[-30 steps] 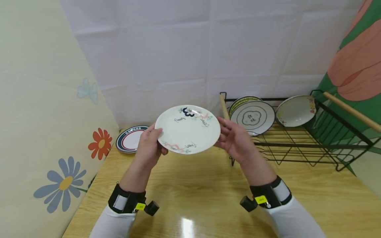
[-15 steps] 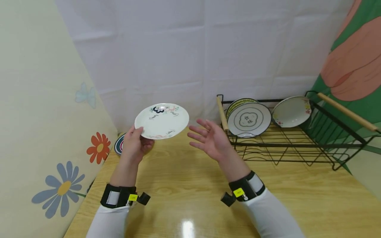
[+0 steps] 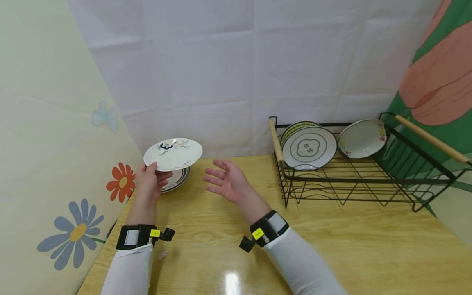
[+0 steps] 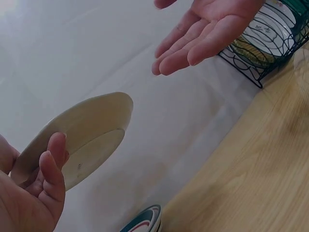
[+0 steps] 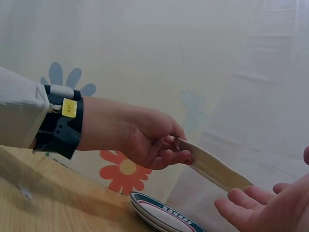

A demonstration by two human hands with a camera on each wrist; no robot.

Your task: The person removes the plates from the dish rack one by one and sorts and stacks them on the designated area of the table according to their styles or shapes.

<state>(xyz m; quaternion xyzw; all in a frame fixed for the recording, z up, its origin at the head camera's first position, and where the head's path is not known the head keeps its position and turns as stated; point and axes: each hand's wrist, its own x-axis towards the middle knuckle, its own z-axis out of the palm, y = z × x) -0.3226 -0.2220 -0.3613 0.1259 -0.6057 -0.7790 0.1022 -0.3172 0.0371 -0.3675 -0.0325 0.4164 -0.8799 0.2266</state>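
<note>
My left hand (image 3: 149, 182) grips the near left edge of a white plate (image 3: 173, 155) with a floral pattern, thumb on top and fingers beneath. The left wrist view shows the plate's underside (image 4: 96, 135), with a foot ring. Below it on the table lies a plate with a dark green and red rim (image 3: 178, 180), partly hidden by the held plate; in the right wrist view its rim (image 5: 164, 210) appears close under the hand. My right hand (image 3: 230, 182) is held in the air to the right of the white plate, fingers extended and holding nothing.
A black wire dish rack (image 3: 354, 179) with wooden handles stands at the right. In it lean a white plate with a dark rim (image 3: 309, 147), a green-patterned dish (image 3: 298, 126) and a white floral bowl (image 3: 363, 139). A white cloth (image 3: 199, 73) hangs behind the wooden table (image 3: 206, 229).
My right hand has let go of the white plate and moved left. My left hand has carried the plate left and lower, over the plate with the green and red rim.
</note>
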